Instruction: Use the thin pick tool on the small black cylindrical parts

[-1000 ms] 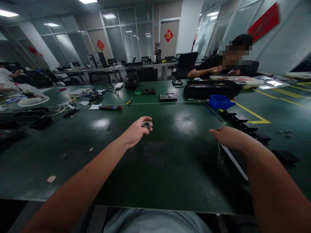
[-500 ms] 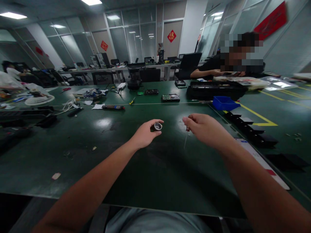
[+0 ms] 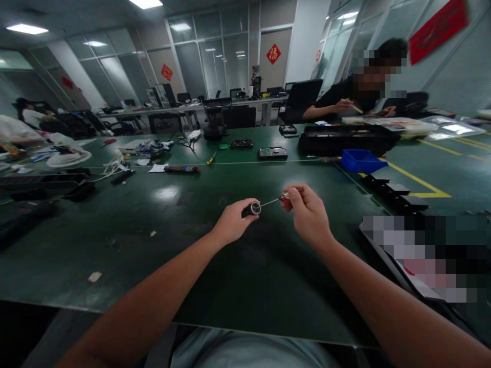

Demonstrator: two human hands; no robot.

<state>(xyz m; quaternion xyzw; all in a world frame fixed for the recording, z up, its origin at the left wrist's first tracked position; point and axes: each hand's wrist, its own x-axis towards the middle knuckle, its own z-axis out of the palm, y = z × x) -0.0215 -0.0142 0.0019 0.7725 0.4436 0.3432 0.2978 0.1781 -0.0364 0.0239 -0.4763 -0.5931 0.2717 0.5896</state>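
My left hand is closed around a small dark cylindrical part with a silvery ring at its open end, which faces right and toward me. A screwdriver with a reddish-brown handle is gripped in the fingers of my right hand. Its thin shaft points left, and the tip is at the cylinder's open end; whether it touches inside I cannot tell. Both hands are above the green tabletop.
Circuit-board devices and a yellow screwdriver lie farther back. A blue bin and black brackets are at right. A long black housing lies before a seated co-worker. A multi-part rod is left of centre.
My right hand has turned the screwdriver from pointing down to pointing left, bringing its tip to the cylinder. The co-worker's hands have moved apart. A blurred-out object now shows at right.
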